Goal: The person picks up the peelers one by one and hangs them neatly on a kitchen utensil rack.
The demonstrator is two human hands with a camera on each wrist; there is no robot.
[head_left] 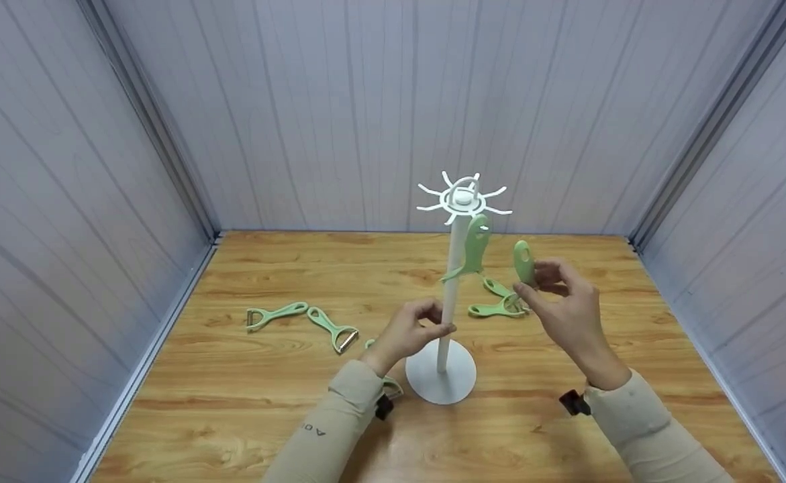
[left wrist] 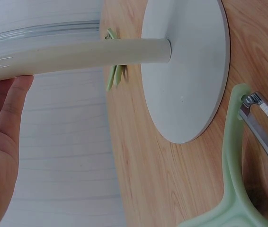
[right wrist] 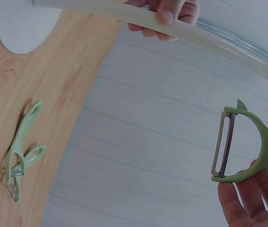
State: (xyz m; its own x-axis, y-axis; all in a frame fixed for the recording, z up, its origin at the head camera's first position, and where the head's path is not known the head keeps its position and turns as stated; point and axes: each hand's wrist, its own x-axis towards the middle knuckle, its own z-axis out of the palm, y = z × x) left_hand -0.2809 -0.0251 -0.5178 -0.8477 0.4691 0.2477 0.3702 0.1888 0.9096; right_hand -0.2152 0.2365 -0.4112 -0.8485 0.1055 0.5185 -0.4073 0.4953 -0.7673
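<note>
My left hand (head_left: 411, 330) grips the white pole (head_left: 452, 295) of an upright stand, low down above its round base (head_left: 426, 386). Curved hooks (head_left: 463, 200) spread out from the top of the stand. From one front hook hangs a green peeler (head_left: 476, 245). Another green peeler (head_left: 523, 260) is pinched in my right hand (head_left: 570, 312), to the right of the pole and apart from it. Its handle end, with a hole, points up in the head view. The right wrist view shows this peeler's curved frame (right wrist: 265, 146) and metal blade.
Two green peelers, one far left (head_left: 278, 314) and one nearer the stand (head_left: 332, 329), lie on the wooden table (head_left: 265, 416). Two overlapping peelers (head_left: 493, 309) lie right of the pole. Another peeler (head_left: 393, 387) is partly hidden under my left wrist. Panel walls (head_left: 393, 121) enclose the table.
</note>
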